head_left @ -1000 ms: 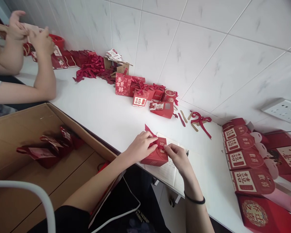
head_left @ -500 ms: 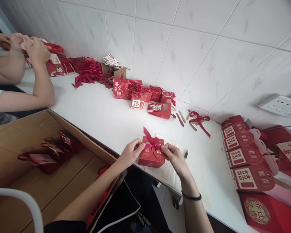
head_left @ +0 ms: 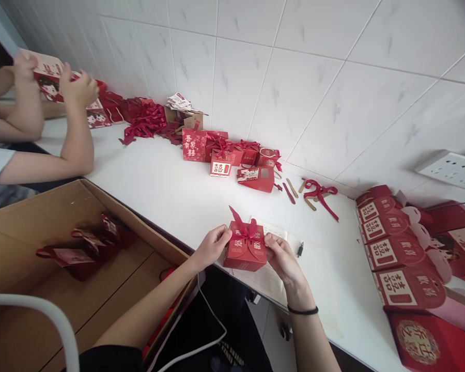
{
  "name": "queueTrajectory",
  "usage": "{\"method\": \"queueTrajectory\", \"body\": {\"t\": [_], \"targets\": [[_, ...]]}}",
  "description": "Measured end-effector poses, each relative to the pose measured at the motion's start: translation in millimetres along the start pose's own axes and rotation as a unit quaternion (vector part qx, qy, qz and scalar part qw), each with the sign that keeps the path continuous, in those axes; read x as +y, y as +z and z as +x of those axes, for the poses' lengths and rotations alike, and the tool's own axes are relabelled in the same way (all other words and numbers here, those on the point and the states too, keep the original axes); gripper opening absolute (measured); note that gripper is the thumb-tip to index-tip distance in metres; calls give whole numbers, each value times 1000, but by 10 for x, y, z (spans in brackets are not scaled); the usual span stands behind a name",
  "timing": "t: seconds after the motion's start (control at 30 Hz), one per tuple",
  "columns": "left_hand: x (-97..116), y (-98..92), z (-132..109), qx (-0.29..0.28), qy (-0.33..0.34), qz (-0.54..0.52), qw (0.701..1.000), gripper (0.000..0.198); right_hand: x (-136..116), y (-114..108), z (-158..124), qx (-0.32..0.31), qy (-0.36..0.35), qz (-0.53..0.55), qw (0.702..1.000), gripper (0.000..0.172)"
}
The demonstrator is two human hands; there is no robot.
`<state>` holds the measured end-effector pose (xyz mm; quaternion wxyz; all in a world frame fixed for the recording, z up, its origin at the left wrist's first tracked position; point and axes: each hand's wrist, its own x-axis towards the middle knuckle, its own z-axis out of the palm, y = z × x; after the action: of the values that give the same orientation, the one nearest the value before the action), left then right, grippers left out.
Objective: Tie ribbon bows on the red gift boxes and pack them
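Observation:
A small red gift box (head_left: pixel 245 261) with gold characters sits at the table's near edge, partly over an open notebook (head_left: pixel 269 281). A dark red satin ribbon (head_left: pixel 251 228) is tied in a bow across its top, one tail sticking up to the left. My left hand (head_left: pixel 213 247) pinches the ribbon at the left side of the bow between thumb and forefinger. On the right side, my right hand (head_left: pixel 283 258) pinches the bow's other side; its fingertips partly hide the ribbon there.
A black pen (head_left: pixel 300 250) lies right of the box. Behind are finished red boxes (head_left: pixel 220 168), ribbon strips (head_left: pixel 321 195) and a ribbon pile (head_left: pixel 149 120). Folded red boxes (head_left: pixel 397 284) line the right. A cardboard carton (head_left: pixel 132 212) stands left; beyond it a co-worker's hands (head_left: pixel 79 93) handle a box.
My hands have drawn slightly apart, the right one shifting right at the bow. The co-worker's hands have raised a printed box. The view has shifted slightly.

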<state>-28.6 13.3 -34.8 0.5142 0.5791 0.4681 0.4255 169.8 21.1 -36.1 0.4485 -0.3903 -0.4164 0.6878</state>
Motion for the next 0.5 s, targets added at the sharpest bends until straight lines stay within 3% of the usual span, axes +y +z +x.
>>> {"method": "queueTrajectory", "body": {"t": [0.13, 0.2, 0.33, 0.4, 0.5], "targets": [[-12, -39, 4, -8, -25, -21, 999, 37, -44, -68, -26, -1, 5, -93, 996, 49], [5, -53, -17, -12, -42, -20, 999, 37, -118, -110, -20, 32, -7, -169, 985, 49], [48, -4, -68, 60, -80, 28, 995, 44, -296, -99, 129, 120, -35, -266, 956, 50], [67, 42, -78, 84, -84, 50, 992, 50, -352, -34, 254, 79, 1, -264, 961, 48], [108, 67, -66, 62, -74, 44, 994, 48, -367, 74, 418, 7, 41, -197, 980, 43]]}}
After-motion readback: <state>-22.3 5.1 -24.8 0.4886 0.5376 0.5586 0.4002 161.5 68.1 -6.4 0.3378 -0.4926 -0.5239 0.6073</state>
